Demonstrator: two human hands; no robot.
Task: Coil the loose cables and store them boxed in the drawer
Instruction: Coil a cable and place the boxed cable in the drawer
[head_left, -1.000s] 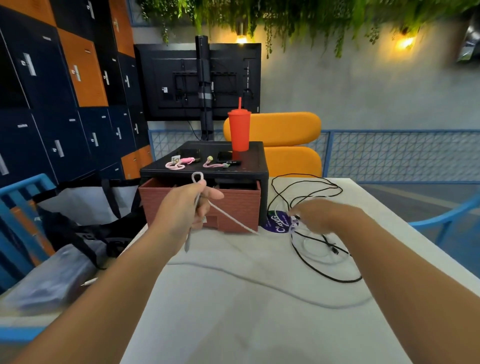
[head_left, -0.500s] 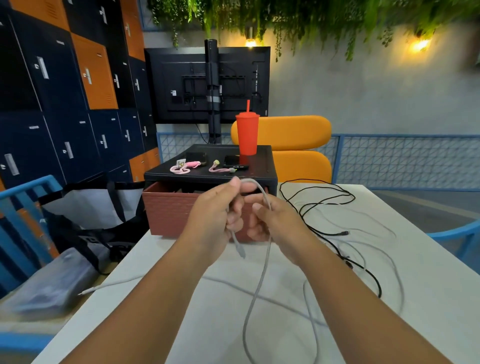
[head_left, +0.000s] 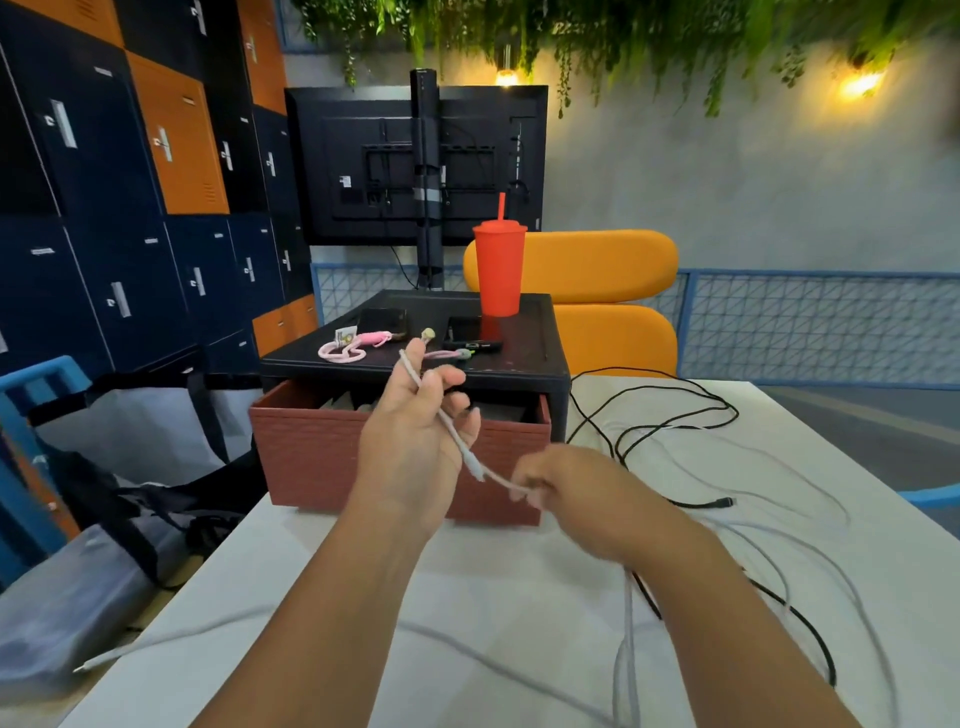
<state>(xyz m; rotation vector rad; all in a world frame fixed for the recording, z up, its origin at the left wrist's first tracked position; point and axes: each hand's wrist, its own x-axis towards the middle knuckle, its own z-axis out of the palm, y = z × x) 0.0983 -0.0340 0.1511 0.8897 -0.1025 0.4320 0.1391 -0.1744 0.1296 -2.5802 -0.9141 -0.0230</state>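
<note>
My left hand (head_left: 415, 441) is raised in front of the drawer and holds the end of a white cable (head_left: 452, 426) that runs across its palm and sticks up past the fingers. My right hand (head_left: 576, 493), blurred, pinches the same cable a short way along, lower and to the right. The rest of this cable trails down over the white table (head_left: 519, 597). A loose black cable (head_left: 670, 410) lies spread on the table to the right. The brown drawer (head_left: 322, 457) is pulled open from the black unit (head_left: 519, 369).
A red tumbler with a straw (head_left: 500, 270), two pink coiled cables (head_left: 353, 347) and dark small items sit on the black unit's top. More white cable loops lie at the table's right (head_left: 810, 571). A black bag (head_left: 130, 499) and blue chair stand left.
My hands met in front of the drawer, then parted. The right hand has drawn down and to the right along the white cable, while the left keeps the end raised.
</note>
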